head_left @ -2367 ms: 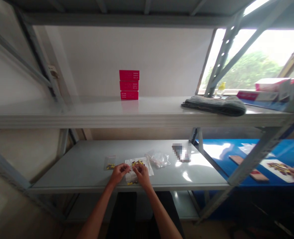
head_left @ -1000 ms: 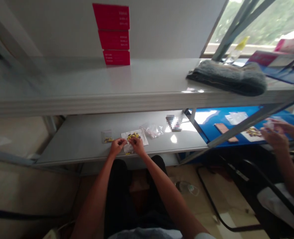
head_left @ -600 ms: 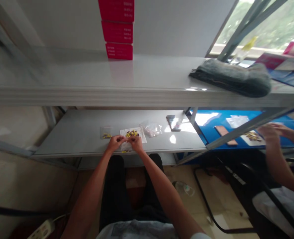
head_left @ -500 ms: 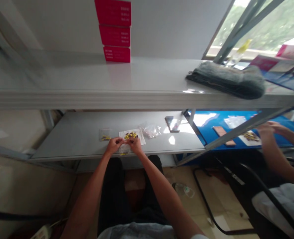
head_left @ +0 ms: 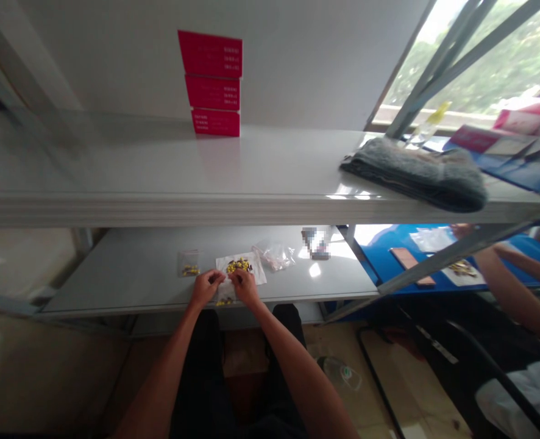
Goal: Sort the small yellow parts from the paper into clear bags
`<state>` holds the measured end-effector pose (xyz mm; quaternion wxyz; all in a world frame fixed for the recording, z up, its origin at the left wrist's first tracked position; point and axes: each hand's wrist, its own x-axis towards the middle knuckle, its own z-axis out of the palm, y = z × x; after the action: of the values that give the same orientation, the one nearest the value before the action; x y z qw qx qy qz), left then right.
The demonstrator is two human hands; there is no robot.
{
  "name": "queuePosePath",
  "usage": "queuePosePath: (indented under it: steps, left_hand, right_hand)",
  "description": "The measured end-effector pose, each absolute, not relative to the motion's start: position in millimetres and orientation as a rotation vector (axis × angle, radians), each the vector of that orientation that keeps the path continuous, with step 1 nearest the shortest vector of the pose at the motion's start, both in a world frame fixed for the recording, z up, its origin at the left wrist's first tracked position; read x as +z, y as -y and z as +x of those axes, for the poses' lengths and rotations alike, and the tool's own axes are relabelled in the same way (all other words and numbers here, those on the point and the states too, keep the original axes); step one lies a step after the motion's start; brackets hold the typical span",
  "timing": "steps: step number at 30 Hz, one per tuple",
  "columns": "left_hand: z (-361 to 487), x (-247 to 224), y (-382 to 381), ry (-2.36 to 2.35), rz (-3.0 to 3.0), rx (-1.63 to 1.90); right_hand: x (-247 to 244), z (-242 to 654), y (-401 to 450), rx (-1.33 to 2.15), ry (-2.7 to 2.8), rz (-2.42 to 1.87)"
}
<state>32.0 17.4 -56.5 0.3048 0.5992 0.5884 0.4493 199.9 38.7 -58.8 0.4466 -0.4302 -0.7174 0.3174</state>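
Okay, so closest in are my bare forearms coming up from the bottom of the shot, elbows out, with both wrists angled in so the hands meet at the front edge of the shelf. The **left hand** (head_left: 205, 288) and **right hand** (head_left: 244, 287) have their fingers curled and pinched narrow on a **small clear plastic bag** (head_left: 227, 293), which sits between them. The fingers hide most of the grip, so I can't tell exactly which part of the bag they're on.

Right behind the hands is a **white paper sheet** (head_left: 253, 274) with a heap of **little yellow and dark pieces** (head_left: 238, 266) on it, too small to say for sure what they are. To the left is a **second small clear bag** (head_left: 188, 263) with yellow bits inside, and to the right a **crumpled clear bag** (head_left: 274, 256). All of this is on a **pale grey metal shelf** (head_left: 124, 268). Further back there's a **pixelated dark object** (head_left: 316, 242), blurred out and impossible to make out.

Off to the right, a **co-worker's bare forearm** (head_left: 517, 299) reaches toward a **blue tabletop** (head_left: 380, 262), with the hand mostly hidden behind a **grey metal shelf upright** (head_left: 439, 259).
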Motion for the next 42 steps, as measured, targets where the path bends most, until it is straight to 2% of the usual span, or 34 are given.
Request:
queuePosePath:
  steps: [11, 20, 26, 42]
  left_hand:
    - [39.1, -54.1, -14.9, -1.578, 1.772, 1.2]
    - [29.0, -53.3, -12.3, -1.59, 1.453, 1.239]
    - [30.7, -51.0, -11.0, -1.565, 1.477, 1.222]
    - [41.2, -47.1, -7.0, -1.751, 1.576, 1.198]
  right_hand:
    - [-61.2, 194.3, -40.0, 0.731, 1.751, -1.032]
    - [-56.1, 199.3, -37.1, 0.757, 1.696, -1.081]
    - [-52.3, 199.2, -36.6, 0.758, 1.83, -1.034]
    - [-56.2, 199.5, -35.6, 0.835, 1.667, -1.111]
